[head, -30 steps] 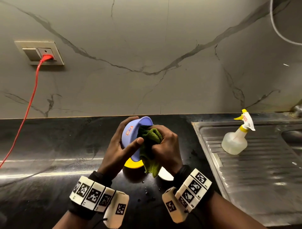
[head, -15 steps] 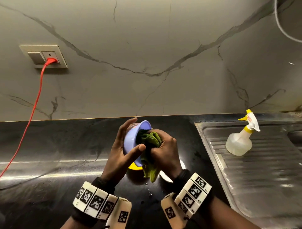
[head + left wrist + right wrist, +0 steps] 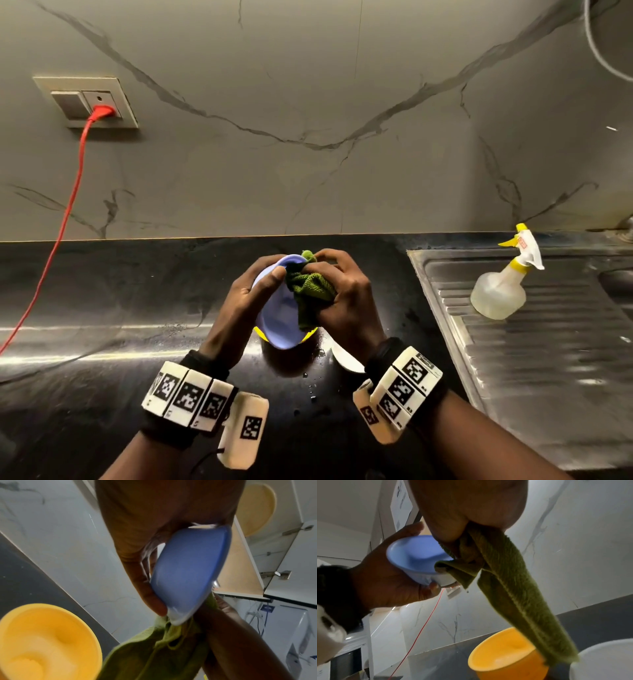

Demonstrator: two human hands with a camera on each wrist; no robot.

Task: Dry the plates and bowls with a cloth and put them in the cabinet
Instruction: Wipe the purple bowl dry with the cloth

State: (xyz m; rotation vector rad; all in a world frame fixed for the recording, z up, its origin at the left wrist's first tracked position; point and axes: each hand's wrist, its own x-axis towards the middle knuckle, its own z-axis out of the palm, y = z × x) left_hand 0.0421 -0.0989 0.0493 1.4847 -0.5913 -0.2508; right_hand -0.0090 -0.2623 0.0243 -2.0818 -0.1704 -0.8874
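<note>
My left hand (image 3: pixel 255 291) grips a small blue bowl (image 3: pixel 279 318) held above the black counter (image 3: pixel 102 291), thumb on its rim. My right hand (image 3: pixel 342 294) holds a bunched green cloth (image 3: pixel 310 289) pressed into the bowl's mouth. In the left wrist view the blue bowl (image 3: pixel 187 572) is tilted with the green cloth (image 3: pixel 154 649) hanging below it. In the right wrist view the cloth (image 3: pixel 513 588) trails down from my fist beside the bowl (image 3: pixel 416 555). A yellow bowl (image 3: pixel 503 655) stands on the counter below, mostly hidden in the head view (image 3: pixel 260 337). A white dish (image 3: pixel 604 660) sits beside it.
A steel sink drainboard (image 3: pixel 531 359) lies to the right with a spray bottle (image 3: pixel 503 287) on it. A red cable (image 3: pixel 65 222) runs from a wall socket (image 3: pixel 89 101) on the left. An open wall cabinet (image 3: pixel 248 561) shows overhead in the left wrist view. Water drops dot the counter.
The blue bowl has turned in my left hand so its inside faces more toward me. My right hand has worked the cloth up to the bowl's far rim.
</note>
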